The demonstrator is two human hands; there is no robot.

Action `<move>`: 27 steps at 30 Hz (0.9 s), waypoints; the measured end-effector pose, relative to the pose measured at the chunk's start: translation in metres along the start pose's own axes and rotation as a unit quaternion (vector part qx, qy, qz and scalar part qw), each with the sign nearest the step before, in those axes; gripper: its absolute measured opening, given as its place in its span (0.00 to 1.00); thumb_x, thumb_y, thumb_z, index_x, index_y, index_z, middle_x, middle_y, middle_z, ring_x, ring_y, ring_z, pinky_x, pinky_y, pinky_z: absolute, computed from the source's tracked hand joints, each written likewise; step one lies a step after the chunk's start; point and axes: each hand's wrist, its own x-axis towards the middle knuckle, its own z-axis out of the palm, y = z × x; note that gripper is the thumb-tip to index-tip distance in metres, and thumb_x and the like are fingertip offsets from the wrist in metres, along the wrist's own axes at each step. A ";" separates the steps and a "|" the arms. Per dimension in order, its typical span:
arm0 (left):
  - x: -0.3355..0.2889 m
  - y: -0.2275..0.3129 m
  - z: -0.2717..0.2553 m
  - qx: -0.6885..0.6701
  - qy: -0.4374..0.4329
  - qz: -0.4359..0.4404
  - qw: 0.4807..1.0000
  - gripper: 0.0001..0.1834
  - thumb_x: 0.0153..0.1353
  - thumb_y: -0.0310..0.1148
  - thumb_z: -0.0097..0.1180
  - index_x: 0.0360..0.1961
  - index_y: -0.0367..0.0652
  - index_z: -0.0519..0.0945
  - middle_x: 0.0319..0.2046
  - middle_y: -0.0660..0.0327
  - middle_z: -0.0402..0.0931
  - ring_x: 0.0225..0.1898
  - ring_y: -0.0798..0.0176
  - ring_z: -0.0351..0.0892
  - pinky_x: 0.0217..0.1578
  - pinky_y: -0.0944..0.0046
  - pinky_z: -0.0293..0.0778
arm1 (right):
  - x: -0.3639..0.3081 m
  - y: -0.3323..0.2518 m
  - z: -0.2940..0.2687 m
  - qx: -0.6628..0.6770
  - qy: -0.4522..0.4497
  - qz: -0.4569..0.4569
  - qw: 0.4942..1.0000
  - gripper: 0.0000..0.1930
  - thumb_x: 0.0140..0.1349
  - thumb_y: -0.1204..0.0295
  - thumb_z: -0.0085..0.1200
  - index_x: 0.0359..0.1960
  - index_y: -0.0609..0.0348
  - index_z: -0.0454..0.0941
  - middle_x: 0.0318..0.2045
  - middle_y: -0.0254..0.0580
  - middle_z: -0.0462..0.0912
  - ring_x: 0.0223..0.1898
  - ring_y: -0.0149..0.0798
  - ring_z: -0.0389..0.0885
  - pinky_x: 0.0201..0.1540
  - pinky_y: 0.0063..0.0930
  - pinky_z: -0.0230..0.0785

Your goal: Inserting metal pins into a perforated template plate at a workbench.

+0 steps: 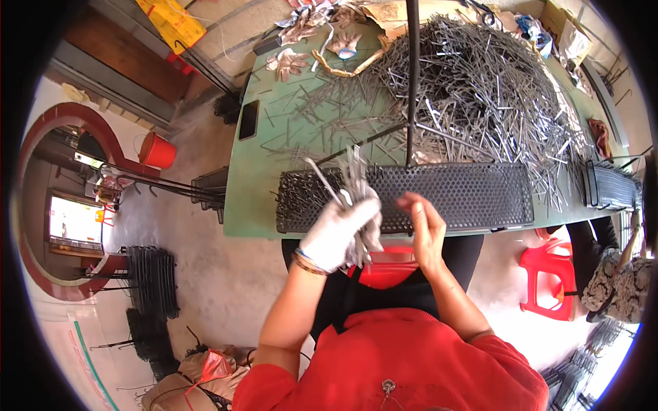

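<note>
My left hand (340, 229), in a white work glove, is closed around a bundle of thin grey metal strips (356, 179) that stick out above and below the fist. The bundle is over the front edge of a long black perforated metal tray (452, 195). Many dark strips (301, 194) fill the left part of this tray, while its right part shows bare holes. Just right of the bundle, my bare right hand (428, 231) is partly open in front of the tray, slightly blurred at the fingertips, with nothing visible in it.
A large heap of loose metal strips (480, 89) covers the far right of the green table (250, 185). An upright black rod (412, 75) rises behind the tray. A phone (249, 120) and gloves (288, 63) lie at left. Another person (620, 284) sits at right near a red stool (550, 277).
</note>
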 end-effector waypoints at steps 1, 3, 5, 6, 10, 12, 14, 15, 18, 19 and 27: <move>-0.003 -0.015 0.007 -0.009 -0.005 -0.018 1.000 0.06 0.67 0.33 0.55 0.39 0.43 0.74 0.24 0.64 0.75 0.20 0.70 0.76 0.21 0.66 0.79 | 0.003 -0.006 0.003 0.105 0.008 0.066 0.992 0.23 0.75 0.59 0.41 0.55 0.70 0.74 0.45 0.49 0.83 0.47 0.41 0.80 0.55 0.35 0.70; -0.003 -0.038 0.020 -0.017 0.005 -0.032 0.999 0.06 0.67 0.32 0.55 0.39 0.42 0.75 0.23 0.65 0.75 0.20 0.70 0.76 0.21 0.67 0.79 | 0.009 -0.002 0.002 0.232 -0.032 0.148 0.961 0.32 0.75 0.50 0.36 0.62 0.72 0.66 0.51 0.55 0.79 0.52 0.43 0.78 0.61 0.36 0.66; -0.003 -0.049 0.033 -0.050 0.027 -0.003 0.998 0.05 0.67 0.31 0.55 0.41 0.41 0.75 0.21 0.65 0.74 0.19 0.69 0.76 0.21 0.69 0.76 | 0.001 0.006 0.005 0.350 -0.043 0.224 0.909 0.35 0.74 0.46 0.34 0.63 0.70 0.65 0.54 0.55 0.77 0.57 0.44 0.75 0.64 0.38 0.62; -0.001 -0.053 0.036 -0.018 0.039 0.034 0.999 0.06 0.67 0.29 0.55 0.42 0.42 0.74 0.22 0.64 0.75 0.20 0.69 0.76 0.22 0.68 0.77 | -0.009 0.007 0.006 0.364 -0.041 0.268 0.891 0.37 0.72 0.42 0.33 0.63 0.68 0.65 0.58 0.54 0.74 0.61 0.44 0.71 0.67 0.39 0.57; 0.011 -0.085 0.036 0.003 0.104 0.157 0.982 0.11 0.64 0.22 0.56 0.47 0.41 0.73 0.27 0.64 0.77 0.23 0.71 0.77 0.26 0.68 0.77 | -0.046 0.004 0.022 0.576 -0.007 0.352 0.738 0.34 0.70 0.44 0.40 0.63 0.63 0.67 0.62 0.44 0.72 0.64 0.42 0.69 0.69 0.40 0.54; 0.014 -0.110 0.038 0.029 0.149 0.203 0.967 0.16 0.62 0.18 0.57 0.51 0.40 0.72 0.33 0.64 0.77 0.28 0.73 0.77 0.29 0.71 0.76 | -0.053 -0.004 0.026 0.534 0.040 0.339 0.773 0.29 0.72 0.50 0.39 0.62 0.61 0.68 0.61 0.44 0.73 0.62 0.42 0.70 0.68 0.39 0.57; 0.010 -0.124 0.038 0.095 0.154 0.217 0.959 0.16 0.63 0.18 0.57 0.51 0.38 0.71 0.35 0.65 0.77 0.31 0.75 0.77 0.32 0.73 0.76 | -0.054 -0.006 0.023 0.515 0.063 0.361 0.775 0.24 0.75 0.57 0.36 0.61 0.62 0.68 0.60 0.44 0.73 0.61 0.43 0.71 0.67 0.38 0.59; 0.011 -0.132 0.036 0.103 0.138 0.232 0.957 0.16 0.63 0.19 0.57 0.51 0.38 0.71 0.36 0.65 0.77 0.32 0.75 0.77 0.32 0.73 0.76 | -0.060 0.016 0.023 0.531 0.050 0.327 0.780 0.23 0.75 0.60 0.34 0.61 0.63 0.68 0.59 0.45 0.74 0.61 0.43 0.71 0.67 0.38 0.60; 0.007 -0.132 0.038 0.113 0.152 0.173 0.966 0.13 0.62 0.24 0.61 0.46 0.40 0.73 0.37 0.68 0.78 0.34 0.74 0.76 0.35 0.71 0.74 | -0.070 0.031 0.016 0.516 0.077 0.360 0.773 0.23 0.75 0.60 0.34 0.62 0.63 0.67 0.59 0.46 0.74 0.61 0.44 0.71 0.67 0.39 0.59; 0.006 -0.132 0.038 0.111 0.157 0.174 0.966 0.13 0.62 0.24 0.61 0.46 0.40 0.73 0.37 0.68 0.78 0.34 0.74 0.76 0.35 0.71 0.74 | -0.070 0.030 0.016 0.509 0.067 0.352 0.783 0.24 0.75 0.59 0.34 0.62 0.62 0.67 0.59 0.46 0.74 0.61 0.44 0.71 0.67 0.39 0.59; -0.020 -0.088 0.016 -0.067 0.055 0.097 0.991 0.08 0.68 0.25 0.53 0.47 0.42 0.75 0.25 0.67 0.75 0.21 0.72 0.74 0.23 0.69 0.73 | -0.068 0.011 0.006 0.212 -0.011 0.247 0.945 0.23 0.75 0.59 0.39 0.55 0.68 0.75 0.47 0.41 0.82 0.47 0.34 0.79 0.55 0.27 0.68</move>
